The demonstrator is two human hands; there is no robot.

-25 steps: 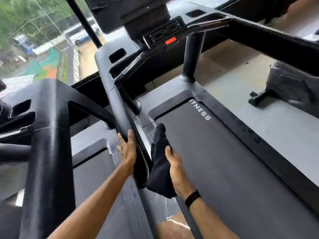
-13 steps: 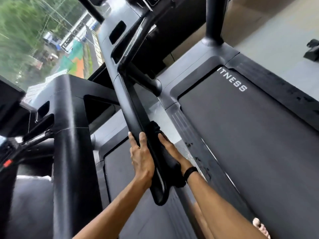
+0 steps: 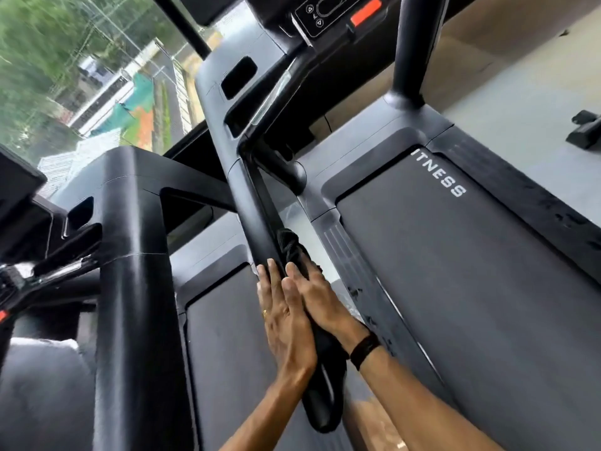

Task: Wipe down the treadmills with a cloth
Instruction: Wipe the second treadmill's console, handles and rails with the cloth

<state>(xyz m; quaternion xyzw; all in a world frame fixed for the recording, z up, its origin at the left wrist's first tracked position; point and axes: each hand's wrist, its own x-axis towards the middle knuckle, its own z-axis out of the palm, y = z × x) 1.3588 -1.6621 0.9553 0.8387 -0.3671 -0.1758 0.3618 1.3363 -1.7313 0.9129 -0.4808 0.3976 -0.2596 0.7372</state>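
A long black handrail [image 3: 250,206] of the right treadmill runs down the middle of the view. My left hand [image 3: 286,323] lies flat on its left side, fingers straight, a ring on one finger. My right hand [image 3: 320,297], with a black band on the wrist, presses a black cloth [image 3: 290,244] against the rail's right side with straight fingers. The cloth bunches above my fingertips and hangs below my palm near the rail's end. The treadmill's grey belt [image 3: 471,288] carries white lettering at its front.
The console with an orange-red button [image 3: 366,11] sits at the top. A second treadmill on the left has a thick black handrail [image 3: 136,288] and its own belt [image 3: 234,353]. Beyond is a window; grey floor with dark equipment [image 3: 585,131] lies on the right.
My hands have come closer together on the rail, the left now touching the right. The right hand has slid the cloth a little up along the rail. The view tilted up toward the console.
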